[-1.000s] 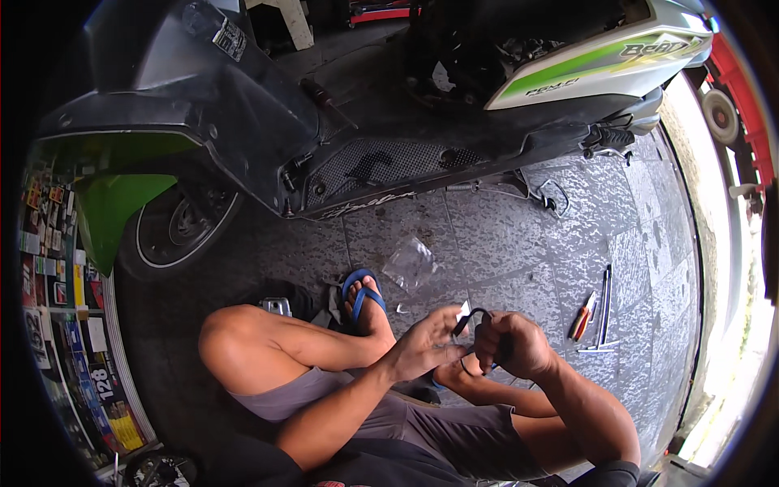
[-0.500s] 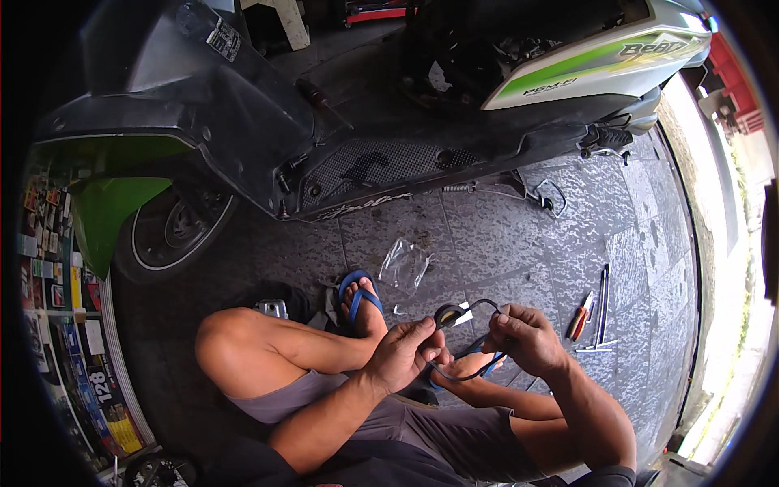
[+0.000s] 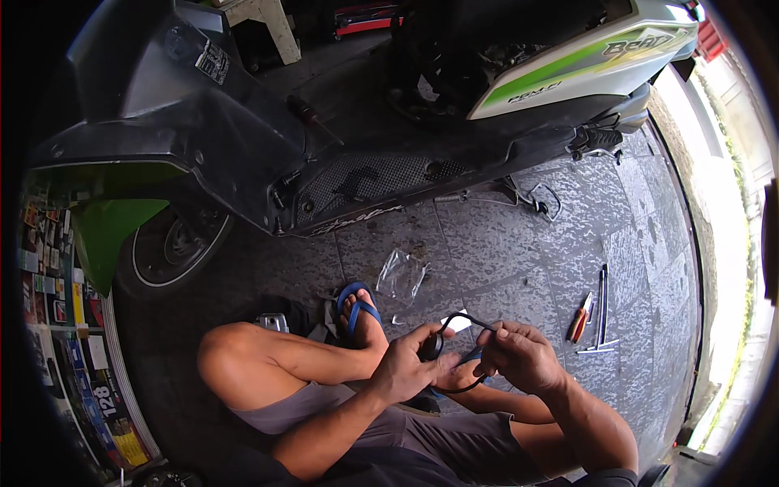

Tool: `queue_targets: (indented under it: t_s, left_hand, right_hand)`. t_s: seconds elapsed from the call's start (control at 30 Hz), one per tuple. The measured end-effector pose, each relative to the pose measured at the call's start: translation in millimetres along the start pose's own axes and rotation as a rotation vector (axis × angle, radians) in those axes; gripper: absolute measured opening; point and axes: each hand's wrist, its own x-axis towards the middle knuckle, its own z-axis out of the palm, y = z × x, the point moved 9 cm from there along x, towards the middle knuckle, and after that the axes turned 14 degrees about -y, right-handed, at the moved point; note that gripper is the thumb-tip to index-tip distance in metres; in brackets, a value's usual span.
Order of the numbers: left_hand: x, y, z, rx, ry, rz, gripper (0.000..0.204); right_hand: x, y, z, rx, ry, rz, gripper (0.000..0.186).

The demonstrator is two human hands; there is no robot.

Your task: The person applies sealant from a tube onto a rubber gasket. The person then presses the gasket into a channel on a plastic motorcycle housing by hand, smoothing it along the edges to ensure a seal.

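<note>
A thin black rubber ring, like a large gasket, is stretched out between my two hands above my lap. My left hand is closed, with a smaller, thicker dark round piece at its thumb and fingers; the loop passes beside that piece. I cannot tell whether the two are joined. My right hand pinches the loop's right side with thumb and fingers. Part of the loop's lower side is hidden behind my fingers.
A scooter stands across the far side. On the tiled floor lie a clear plastic bag, a white slip, pliers with red-yellow handles and a T-handle wrench. Packed shelves line the left.
My right hand has shifted slightly left, closer to my left hand. The loop has tilted, and the dark round piece has turned and sits lower at my left fingers.
</note>
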Motion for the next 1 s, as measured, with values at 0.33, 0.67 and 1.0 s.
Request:
queue_targets:
  t_s: [0.33,0.67,1.0]
  left_hand:
    - [-5,-20,-24,-0.910,0.104,0.095,0.016]
    - [-7,-29,-30,-0.939,0.207,0.098,0.009]
    - [-7,-24,-39,-0.893,0.182,0.134,0.031]
  right_hand:
    - [-8,-10,-15,-0.163,0.131,0.069,0.055]
    - [-17,-33,-24,-0.473,0.178,0.030,0.048]
    - [-7,-31,-20,-0.403,0.259,0.000,0.038]
